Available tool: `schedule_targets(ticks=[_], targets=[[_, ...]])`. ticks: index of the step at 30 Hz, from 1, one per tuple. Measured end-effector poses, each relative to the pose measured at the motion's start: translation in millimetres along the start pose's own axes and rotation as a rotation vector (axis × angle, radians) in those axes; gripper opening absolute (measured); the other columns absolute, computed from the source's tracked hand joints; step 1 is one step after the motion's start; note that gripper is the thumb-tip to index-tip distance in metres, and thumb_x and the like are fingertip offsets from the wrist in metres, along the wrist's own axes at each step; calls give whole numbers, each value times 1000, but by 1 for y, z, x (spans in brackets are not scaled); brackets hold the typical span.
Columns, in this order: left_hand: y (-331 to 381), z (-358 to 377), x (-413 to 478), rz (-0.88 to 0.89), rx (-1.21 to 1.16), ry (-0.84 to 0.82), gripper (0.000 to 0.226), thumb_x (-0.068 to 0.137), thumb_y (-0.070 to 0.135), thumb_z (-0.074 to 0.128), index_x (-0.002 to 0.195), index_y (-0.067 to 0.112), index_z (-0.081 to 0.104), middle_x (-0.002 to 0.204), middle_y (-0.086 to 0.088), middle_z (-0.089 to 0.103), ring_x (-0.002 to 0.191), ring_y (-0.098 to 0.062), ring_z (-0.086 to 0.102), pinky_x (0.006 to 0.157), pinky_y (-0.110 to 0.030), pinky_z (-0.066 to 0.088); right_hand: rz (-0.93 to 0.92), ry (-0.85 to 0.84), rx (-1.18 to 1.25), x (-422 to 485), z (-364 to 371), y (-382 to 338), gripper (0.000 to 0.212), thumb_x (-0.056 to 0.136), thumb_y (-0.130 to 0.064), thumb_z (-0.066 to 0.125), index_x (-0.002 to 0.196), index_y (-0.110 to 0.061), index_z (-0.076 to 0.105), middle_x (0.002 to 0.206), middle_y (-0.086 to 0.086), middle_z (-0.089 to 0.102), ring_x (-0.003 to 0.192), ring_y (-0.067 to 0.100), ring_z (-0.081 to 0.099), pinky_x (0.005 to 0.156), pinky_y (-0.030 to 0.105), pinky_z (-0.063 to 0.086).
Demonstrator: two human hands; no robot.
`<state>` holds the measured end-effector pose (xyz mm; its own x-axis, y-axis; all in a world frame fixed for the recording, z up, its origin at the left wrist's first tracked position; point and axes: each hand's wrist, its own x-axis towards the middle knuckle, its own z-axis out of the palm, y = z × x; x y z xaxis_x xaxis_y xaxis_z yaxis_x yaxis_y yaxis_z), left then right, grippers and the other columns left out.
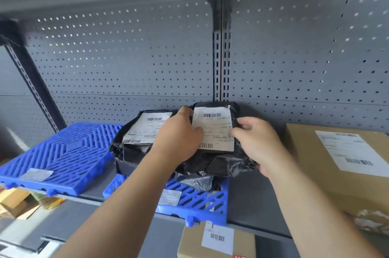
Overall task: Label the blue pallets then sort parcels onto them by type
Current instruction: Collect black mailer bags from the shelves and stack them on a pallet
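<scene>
Two blue slatted pallets lie on a grey shelf. The left pallet (69,152) carries only a small label (36,174) near its front edge. The middle pallet (195,200) has a white label (170,197) at its front and bears black plastic-bag parcels. One black parcel (134,152) with a white shipping slip lies at the back left. A second black parcel (214,131) with its own slip rests on top of the heap. My left hand (179,133) grips its left edge, and my right hand (256,141) holds its right side.
A large cardboard box (341,165) with a shipping label stands on the shelf at the right. Another labelled carton (216,241) sits below the shelf's front edge. Cardboard pieces (19,203) lie at lower left. Perforated grey back panels (126,57) close the shelf behind.
</scene>
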<state>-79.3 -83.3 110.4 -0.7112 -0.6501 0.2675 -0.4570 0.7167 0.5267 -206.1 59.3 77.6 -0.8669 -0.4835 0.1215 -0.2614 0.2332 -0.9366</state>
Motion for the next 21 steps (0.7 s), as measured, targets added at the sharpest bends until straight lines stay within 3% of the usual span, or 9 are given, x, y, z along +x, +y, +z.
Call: schedule_targets(ticks=[3,6,8,10,12,14,17,19,21], targets=[[1,0,9,41,123,-42,47,94,21,52,141,21,47,101,2,68,73,-14,54,55,-26,37,56,-50,-32,4,7,0,32,88,-16,68,69,-42,69,62,-41,61,68,-13,61,61,14,41],[2,3,14,85,337,-84,36,94,20,47,129,19,55,112,-7,69,98,-27,53,77,-35,36,64,-103,-23,10,12,1,56,87,-14,67,56,-60,64,59,-43,58,65,-9,63,62,19,43],[1,7,17,103,472,-109,26,92,23,47,116,20,57,109,-5,68,104,-29,47,84,-40,30,92,-113,-63,15,14,1,41,88,-16,68,61,-47,70,60,-33,64,64,-9,62,62,18,44],[0,12,22,120,540,-151,25,93,26,47,114,21,60,112,-4,68,107,-28,44,90,-41,30,82,-105,-59,17,15,2,19,88,-20,68,88,-39,71,70,-26,65,74,-8,59,64,17,43],[-1,15,27,134,572,-181,30,94,28,47,119,23,62,116,-4,67,111,-28,44,95,-41,30,84,-111,-52,18,17,-2,30,88,-24,66,117,-28,70,94,-23,67,85,0,60,70,23,44],[-2,16,31,141,579,-192,30,94,30,46,118,25,63,119,-3,65,113,-28,43,95,-42,30,106,-103,-78,18,18,-6,27,89,-27,64,116,-22,70,118,-7,70,94,12,63,79,33,49],[-3,15,33,148,566,-185,32,94,34,47,120,27,64,123,-2,61,116,-29,42,98,-43,30,112,-53,-108,18,16,-9,35,90,-28,61,116,-5,65,114,13,69,102,23,63,91,53,51],[-4,13,32,157,533,-159,36,94,39,49,125,28,63,125,-2,59,119,-30,43,101,-45,32,95,-27,-108,21,13,-9,39,92,-30,60,126,-13,65,87,-11,72,86,7,62,75,37,54],[-3,11,28,168,476,-122,38,93,40,51,128,27,61,128,-2,59,122,-31,45,103,-45,35,75,-23,-103,21,9,-9,43,93,-34,60,134,-23,61,86,-27,63,83,-1,56,70,27,46]])
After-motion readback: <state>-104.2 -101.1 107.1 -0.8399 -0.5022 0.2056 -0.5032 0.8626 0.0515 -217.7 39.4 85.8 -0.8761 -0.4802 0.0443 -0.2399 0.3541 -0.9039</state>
